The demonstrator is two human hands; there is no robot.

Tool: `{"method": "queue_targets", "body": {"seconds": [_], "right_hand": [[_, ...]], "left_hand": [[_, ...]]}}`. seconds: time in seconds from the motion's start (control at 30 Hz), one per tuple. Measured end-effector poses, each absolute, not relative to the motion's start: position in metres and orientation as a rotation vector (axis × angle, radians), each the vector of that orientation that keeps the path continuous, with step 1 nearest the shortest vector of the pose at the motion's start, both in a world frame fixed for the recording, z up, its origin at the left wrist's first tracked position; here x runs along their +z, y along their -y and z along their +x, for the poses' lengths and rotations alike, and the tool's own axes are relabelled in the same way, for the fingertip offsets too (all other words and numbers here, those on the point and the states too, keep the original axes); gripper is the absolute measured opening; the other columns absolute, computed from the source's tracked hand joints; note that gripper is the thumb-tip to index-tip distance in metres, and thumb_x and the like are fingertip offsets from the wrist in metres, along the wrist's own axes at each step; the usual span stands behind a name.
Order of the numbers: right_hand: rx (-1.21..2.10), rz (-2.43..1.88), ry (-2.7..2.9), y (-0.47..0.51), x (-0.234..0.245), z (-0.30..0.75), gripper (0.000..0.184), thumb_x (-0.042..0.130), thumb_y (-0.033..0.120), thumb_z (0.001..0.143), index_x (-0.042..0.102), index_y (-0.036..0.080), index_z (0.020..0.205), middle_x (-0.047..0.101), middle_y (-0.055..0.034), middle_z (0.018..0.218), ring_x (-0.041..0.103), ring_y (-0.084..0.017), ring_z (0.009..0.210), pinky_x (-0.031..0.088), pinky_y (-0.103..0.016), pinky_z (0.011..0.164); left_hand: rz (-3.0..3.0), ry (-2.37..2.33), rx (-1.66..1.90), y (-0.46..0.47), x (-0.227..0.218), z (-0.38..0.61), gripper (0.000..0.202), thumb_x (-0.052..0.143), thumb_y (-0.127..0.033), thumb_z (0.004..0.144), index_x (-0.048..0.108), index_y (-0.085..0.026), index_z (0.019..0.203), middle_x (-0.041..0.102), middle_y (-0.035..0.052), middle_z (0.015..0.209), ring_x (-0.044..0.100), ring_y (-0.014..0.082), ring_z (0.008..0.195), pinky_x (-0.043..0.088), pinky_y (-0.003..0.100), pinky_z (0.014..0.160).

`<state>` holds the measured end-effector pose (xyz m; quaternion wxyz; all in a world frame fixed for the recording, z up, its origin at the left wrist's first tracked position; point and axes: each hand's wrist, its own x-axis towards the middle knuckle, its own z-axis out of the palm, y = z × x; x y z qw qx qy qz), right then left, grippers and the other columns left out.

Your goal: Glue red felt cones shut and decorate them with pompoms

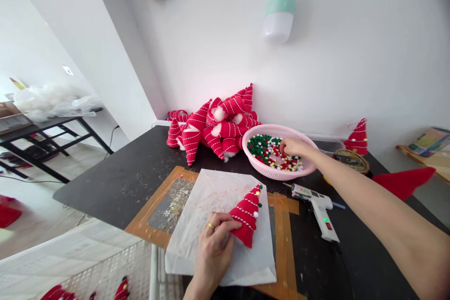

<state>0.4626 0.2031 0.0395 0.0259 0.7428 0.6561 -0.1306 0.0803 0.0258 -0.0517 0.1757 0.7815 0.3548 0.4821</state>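
Note:
My left hand (215,243), with a ring on one finger, grips a red felt Christmas tree (246,215) by its lower left side. White stitched lines cross the tree, and small green, white and yellow pompoms dot its right edge. Beneath it lies a sheet of white paper (197,229). My right hand (291,146) reaches into a pink plastic basket (269,168) of green, red, white and yellow pompoms (258,144). Its fingers are pinched down among them; whether they hold one is hidden. A white glue gun (320,208) with a green light rests on the table near my right forearm.
Red stuffed cones (221,126) with white filling showing are heaped against the wall. Brown tape (146,225) borders the work area on the black table (116,183). A decorated red tree (357,138) and a round tin (351,160) stand right. A white crate (119,262) sits lower left.

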Motion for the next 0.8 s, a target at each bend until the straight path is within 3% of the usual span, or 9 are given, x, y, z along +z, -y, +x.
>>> {"method": "queue_targets", "body": {"seconds": [0.6, 0.8], "right_hand": [[-0.325, 2.475, -1.912, -0.200, 0.039, 0.475, 0.032, 0.065, 0.034, 0.099, 0.063, 0.018, 0.127, 0.064, -0.0102, 0.129, 0.066, -0.025, 0.108, 0.058, -0.045, 0.090], [-0.584, 2.414, -1.875, -0.196, 0.029, 0.468, 0.029, 0.063, 0.033, 0.100, 0.064, 0.017, 0.124, 0.068, -0.0075, 0.117, 0.069, -0.021, 0.094, 0.061, -0.039, 0.079]], "left_hand": [[2.210, -1.032, 1.366, -0.025, -0.049, 0.081, 0.035, 0.049, -0.001, 0.082, 0.073, -0.024, 0.094, 0.067, 0.0044, 0.096, 0.067, 0.0173, 0.088, 0.055, 0.028, 0.075], [2.210, -1.030, 1.359, -0.025, -0.049, 0.081, 0.036, 0.049, -0.001, 0.081, 0.073, -0.024, 0.094, 0.067, 0.0043, 0.096, 0.067, 0.0173, 0.088, 0.055, 0.028, 0.075]]}}
